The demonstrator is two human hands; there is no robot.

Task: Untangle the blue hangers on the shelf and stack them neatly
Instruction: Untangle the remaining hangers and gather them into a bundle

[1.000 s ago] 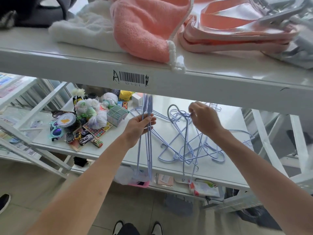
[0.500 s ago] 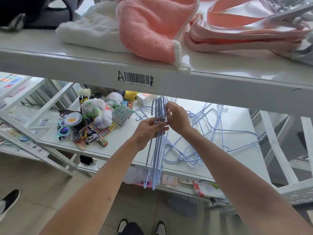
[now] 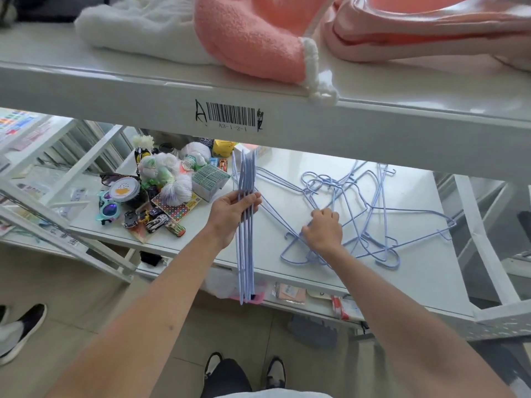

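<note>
Left hand grips a gathered bundle of thin pale-blue wire hangers, held upright and edge-on over the front edge of the white metal shelf. Right hand, fingers curled, grasps a strand within the tangled heap of pale-blue wire hangers lying flat on the shelf's right half. On the shelf's left half sits a cluster of small toys and packets. Above, an upper white shelf with a barcode label carries a pink fleece cloth.
</note>
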